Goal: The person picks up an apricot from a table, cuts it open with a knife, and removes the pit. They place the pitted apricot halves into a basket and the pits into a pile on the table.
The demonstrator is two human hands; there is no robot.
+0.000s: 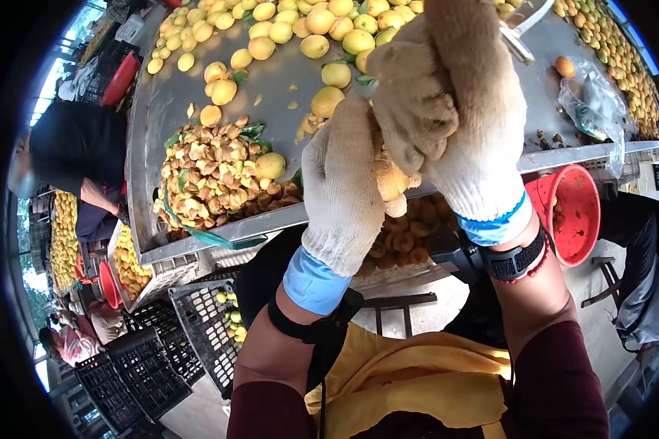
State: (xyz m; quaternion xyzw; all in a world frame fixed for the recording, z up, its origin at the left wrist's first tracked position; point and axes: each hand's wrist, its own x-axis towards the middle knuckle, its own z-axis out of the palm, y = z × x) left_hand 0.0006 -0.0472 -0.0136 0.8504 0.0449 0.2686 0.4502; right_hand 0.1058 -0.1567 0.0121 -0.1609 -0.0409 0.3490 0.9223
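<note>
White knit gloves over blue cuffs cover both of my hands, which are close together above the metal table's front edge. My left hand is closed around a yellow apricot, part of which shows between the gloves. Curled into a fist beside and above it, my right hand has stained fingers; whatever is inside them is hidden. Loose apricots lie just beyond my left hand. To its left is a heap of brownish-yellow pits or fruit pieces. Below my hands, apricot halves fill a container.
The metal table carries whole apricots at its far side. A plastic bag lies on the right, above a red bucket. Black crates stand lower left. Other people are at the left and right.
</note>
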